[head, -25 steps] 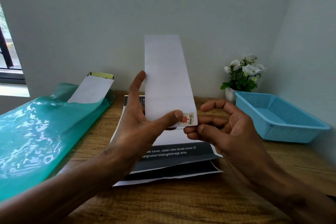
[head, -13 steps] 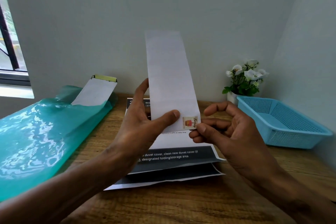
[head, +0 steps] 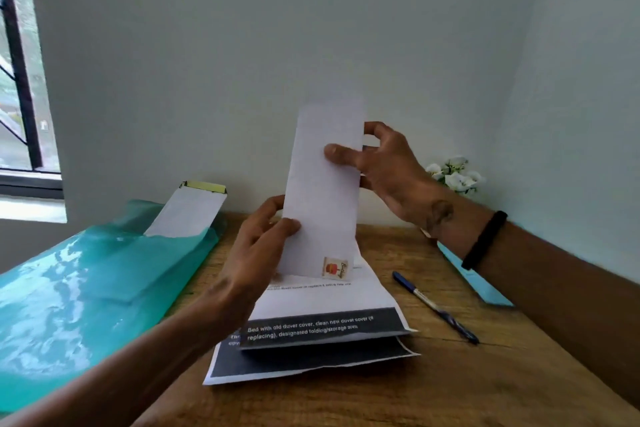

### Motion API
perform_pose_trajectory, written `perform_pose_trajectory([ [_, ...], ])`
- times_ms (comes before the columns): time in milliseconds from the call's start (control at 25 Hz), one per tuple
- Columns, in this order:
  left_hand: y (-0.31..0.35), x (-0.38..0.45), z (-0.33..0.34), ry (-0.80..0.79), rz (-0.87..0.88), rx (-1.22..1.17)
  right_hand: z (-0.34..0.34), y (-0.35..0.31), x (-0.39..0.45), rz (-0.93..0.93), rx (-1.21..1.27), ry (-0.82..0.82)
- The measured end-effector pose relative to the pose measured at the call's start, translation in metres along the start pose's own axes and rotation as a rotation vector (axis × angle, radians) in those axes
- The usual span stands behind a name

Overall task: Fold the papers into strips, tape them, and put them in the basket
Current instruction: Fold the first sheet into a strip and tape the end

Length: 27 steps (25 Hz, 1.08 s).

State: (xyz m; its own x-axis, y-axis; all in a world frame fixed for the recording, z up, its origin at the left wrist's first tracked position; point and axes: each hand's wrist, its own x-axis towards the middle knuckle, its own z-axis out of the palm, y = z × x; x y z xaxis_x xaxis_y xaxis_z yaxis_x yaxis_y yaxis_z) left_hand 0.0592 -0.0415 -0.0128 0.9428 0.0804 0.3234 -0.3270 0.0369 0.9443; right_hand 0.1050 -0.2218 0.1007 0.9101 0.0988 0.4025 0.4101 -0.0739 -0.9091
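A folded white paper strip (head: 323,205) stands upright in the air above the table, with a small sticker (head: 335,267) at its lower right corner. My left hand (head: 258,250) pinches the strip's lower left edge between thumb and fingers. My right hand (head: 384,167) pinches the strip's upper right edge, thumb on the front. Under the strip lies a stack of printed papers (head: 322,329) with dark bands. The blue basket (head: 481,284) is at the right, mostly hidden behind my right forearm.
A teal plastic sheet (head: 90,288) covers the table's left side, with a white envelope (head: 187,210) lying on it. A blue pen (head: 436,307) rests right of the papers. White flowers (head: 455,175) stand in the back right corner. The wooden table (head: 450,385) shows in front.
My right hand rose from the sticker at the strip's bottom corner to pinch the upper right edge. My left hand slid to the lower left edge. My view tilted upward.
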Motion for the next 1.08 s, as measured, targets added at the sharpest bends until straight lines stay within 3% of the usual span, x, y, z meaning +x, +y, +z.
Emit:
perform_pose_trajectory([
  [360, 0.009, 0.007, -0.021, 0.073, 0.057, 0.096, 0.007, -0.064, 0.055, 0.034, -0.219, -0.044],
  [560, 0.006, 0.010, -0.025, 0.082, 0.177, 0.194, -0.003, -0.091, 0.064, -0.164, -0.648, -0.071],
  [800, -0.005, 0.014, -0.030, 0.082, 0.404, 0.423, -0.013, -0.138, 0.046, -0.436, -1.197, -0.249],
  [1080, -0.008, 0.019, -0.034, 0.063, 0.516, 0.570, -0.013, -0.131, -0.002, -0.537, -1.408, -0.363],
])
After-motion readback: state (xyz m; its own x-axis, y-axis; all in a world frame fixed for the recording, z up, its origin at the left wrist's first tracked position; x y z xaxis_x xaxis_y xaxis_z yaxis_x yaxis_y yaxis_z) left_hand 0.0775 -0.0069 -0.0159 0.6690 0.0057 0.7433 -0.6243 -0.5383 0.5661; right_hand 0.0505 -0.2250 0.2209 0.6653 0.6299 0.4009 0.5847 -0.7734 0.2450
